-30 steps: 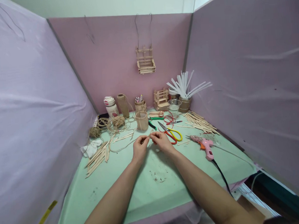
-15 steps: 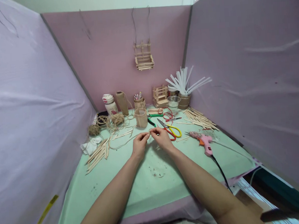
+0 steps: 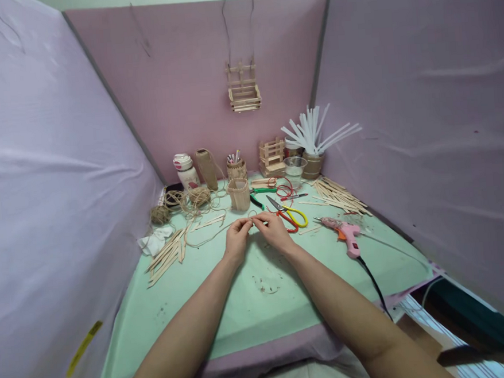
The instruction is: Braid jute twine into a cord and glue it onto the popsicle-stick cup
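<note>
My left hand [image 3: 237, 239] and my right hand [image 3: 274, 232] meet over the middle of the green table [image 3: 251, 304], fingertips pinched together on a thin piece of jute twine [image 3: 203, 238] that trails off to the left. A small stick basket [image 3: 239, 194] stands just beyond my hands. Red and yellow scissors [image 3: 289, 215] lie right of my right hand.
A pink glue gun [image 3: 345, 236] with a black cord lies at the right. Craft sticks [image 3: 166, 255] are piled at the left, more [image 3: 337, 195] at the right. Twine balls [image 3: 160, 214], jars, white sticks in a pot [image 3: 312, 164] line the back wall. Purple partitions enclose three sides.
My hands stay pinched together on the twine and have drawn slightly closer; the camera has tipped a little, shifting the whole scene.
</note>
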The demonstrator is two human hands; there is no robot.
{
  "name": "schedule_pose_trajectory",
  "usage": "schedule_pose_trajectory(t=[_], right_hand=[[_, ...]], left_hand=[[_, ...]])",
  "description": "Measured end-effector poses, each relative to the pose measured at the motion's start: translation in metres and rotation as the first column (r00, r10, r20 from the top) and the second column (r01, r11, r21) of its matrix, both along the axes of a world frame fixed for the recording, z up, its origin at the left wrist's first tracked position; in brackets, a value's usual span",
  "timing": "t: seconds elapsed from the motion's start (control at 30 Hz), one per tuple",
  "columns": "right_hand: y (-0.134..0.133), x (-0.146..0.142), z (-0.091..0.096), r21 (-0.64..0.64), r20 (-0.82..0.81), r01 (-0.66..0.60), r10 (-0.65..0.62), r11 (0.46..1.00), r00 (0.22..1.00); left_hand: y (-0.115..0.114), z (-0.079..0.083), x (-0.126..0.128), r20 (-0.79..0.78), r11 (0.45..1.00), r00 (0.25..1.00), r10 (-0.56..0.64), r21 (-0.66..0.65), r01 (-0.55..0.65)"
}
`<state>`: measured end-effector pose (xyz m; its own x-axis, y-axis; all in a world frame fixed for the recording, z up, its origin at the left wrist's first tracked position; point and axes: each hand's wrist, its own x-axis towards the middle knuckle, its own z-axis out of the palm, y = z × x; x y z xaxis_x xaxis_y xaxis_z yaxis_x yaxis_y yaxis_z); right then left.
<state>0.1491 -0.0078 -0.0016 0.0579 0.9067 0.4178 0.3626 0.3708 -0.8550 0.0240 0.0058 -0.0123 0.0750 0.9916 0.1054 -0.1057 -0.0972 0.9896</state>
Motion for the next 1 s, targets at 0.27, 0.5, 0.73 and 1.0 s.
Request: schedule_pose_trajectory(t=[0.27,0.5,0.73,1.0], right_hand=[[-0.0051,-0.0028,0.0049,0.106,0.031,0.1,-0.104,0.989,0.994],[-0.0032,-0.0016,0.0021,0.044,-0.003,0.087,-0.087,0.995,0.996],[0.0005,-0.0009,-0.0018,0.067,0.053,0.11,-0.113,0.992,0.992],[-0.0082,-0.007,0.0028,0.174,0.094,-0.013,-0.003,0.985,0.996]], left_hand=[[-0.0008,0.0,-0.001,-0.065,0.99,0.993,0.102,0.1,-0.095],[-0.003,0.002,-0.0012,-0.159,0.972,0.977,0.142,0.212,-0.106],[-0.0073,0.0056,0.0016,-0.135,0.982,0.981,0.139,0.149,-0.119],[-0.0037,0.0071,-0.0048,0.344,0.911,0.934,-0.097,-0.347,0.222]])
